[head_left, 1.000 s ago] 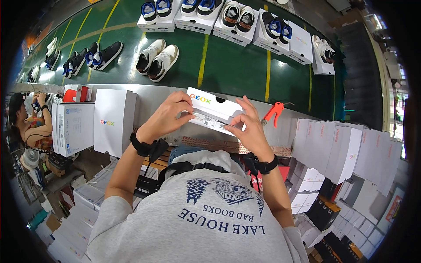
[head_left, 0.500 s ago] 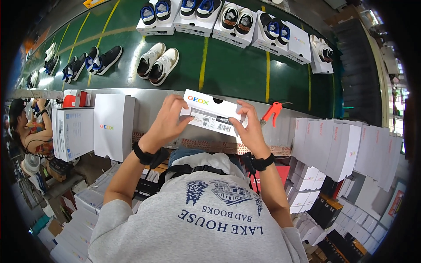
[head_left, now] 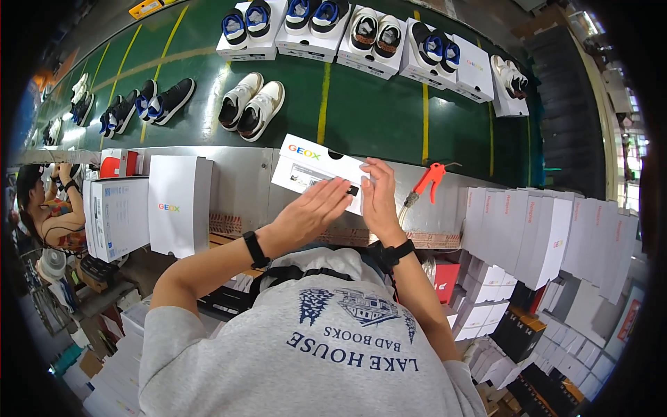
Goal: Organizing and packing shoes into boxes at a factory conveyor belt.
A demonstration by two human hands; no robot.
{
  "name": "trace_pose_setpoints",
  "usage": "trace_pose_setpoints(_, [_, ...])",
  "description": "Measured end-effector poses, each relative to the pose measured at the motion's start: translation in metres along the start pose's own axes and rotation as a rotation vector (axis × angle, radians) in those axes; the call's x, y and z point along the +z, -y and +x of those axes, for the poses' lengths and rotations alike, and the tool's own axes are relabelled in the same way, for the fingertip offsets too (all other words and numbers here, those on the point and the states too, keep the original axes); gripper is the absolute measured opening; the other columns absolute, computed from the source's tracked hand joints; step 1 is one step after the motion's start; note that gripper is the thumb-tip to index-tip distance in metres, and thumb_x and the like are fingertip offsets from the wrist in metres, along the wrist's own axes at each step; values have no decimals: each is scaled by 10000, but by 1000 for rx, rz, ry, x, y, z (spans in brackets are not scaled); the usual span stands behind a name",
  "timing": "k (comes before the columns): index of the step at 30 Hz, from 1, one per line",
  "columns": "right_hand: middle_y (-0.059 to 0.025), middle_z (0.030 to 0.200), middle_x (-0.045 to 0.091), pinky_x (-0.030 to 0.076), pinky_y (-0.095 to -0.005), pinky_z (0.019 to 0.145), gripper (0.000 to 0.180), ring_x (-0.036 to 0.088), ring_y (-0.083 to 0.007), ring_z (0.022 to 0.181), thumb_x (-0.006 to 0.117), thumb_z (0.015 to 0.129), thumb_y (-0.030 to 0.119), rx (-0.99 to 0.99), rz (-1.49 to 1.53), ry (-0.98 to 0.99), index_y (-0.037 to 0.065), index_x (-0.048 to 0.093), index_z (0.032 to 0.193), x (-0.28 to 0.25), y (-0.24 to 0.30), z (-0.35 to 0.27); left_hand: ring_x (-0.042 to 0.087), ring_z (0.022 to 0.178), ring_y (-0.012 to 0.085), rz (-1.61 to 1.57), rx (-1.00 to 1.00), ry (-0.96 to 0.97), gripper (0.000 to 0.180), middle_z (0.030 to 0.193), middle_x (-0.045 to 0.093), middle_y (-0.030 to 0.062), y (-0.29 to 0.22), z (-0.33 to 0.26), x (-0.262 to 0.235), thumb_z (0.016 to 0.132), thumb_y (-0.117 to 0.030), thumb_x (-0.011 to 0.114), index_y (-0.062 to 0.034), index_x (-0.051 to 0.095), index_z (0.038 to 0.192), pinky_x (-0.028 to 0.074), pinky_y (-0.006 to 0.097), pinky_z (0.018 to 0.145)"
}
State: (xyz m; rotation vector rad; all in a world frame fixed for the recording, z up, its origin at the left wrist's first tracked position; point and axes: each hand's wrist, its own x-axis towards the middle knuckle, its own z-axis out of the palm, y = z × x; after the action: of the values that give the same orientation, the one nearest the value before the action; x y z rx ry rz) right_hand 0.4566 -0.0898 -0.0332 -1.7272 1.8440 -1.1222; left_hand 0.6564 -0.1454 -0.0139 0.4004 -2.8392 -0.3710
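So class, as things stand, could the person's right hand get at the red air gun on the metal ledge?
Probably yes. The right hand rests on the white box, and the air gun lies just to its right on the ledge with nothing between them; the hand would have to let go of the box first.
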Motion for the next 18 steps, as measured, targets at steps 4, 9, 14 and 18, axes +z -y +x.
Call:
trace_pose_setpoints(4, [-169, 1314, 487, 322, -443, 1043, 241, 460, -331, 1203, 464, 995, 154, -18, -21, 7, 39, 504, 1202, 3, 7, -3, 391, 1367, 363, 116, -103, -42, 566, 1453, 394, 222, 21, -33, -6, 829, -58, 562, -34, 388, 1368, 312, 486, 1137])
trace_pose_setpoints(9, [-171, 1311, 490, 336, -431, 1038, 272, 462, -329, 1211, 495, 982, 152, 12, 15, 34, 26, 497, 1223, 5, 8, -2, 391, 1366, 374, 172, -156, -62, 535, 1428, 423, 237, 42, -58, -17, 841, -6, 547, -11, 374, 1347, 300, 498, 1142])
trace_pose_setpoints(14, [-195, 1281, 510, 390, -420, 1011, 374, 495, -366, 1188, 593, 941, 176, 20, 52, 27, 1, 483, 1254, 2, 10, 3, 402, 1357, 369, 176, -283, -38, 581, 1444, 408, 243, 50, -72, -30, 846, -18, 533, -7, 358, 1401, 291, 469, 1147])
trace_pose_setpoints(18, [-215, 1216, 551, 454, -403, 952, 527, 560, -385, 1102, 701, 875, 260, 118, 69, 135, -10, 478, 1269, -14, 32, 11, 459, 1286, 383, -152, -328, -152, 612, 1395, 439, 271, 61, -89, -27, 783, 43, 569, -8, 423, 1375, 373, 468, 1081])
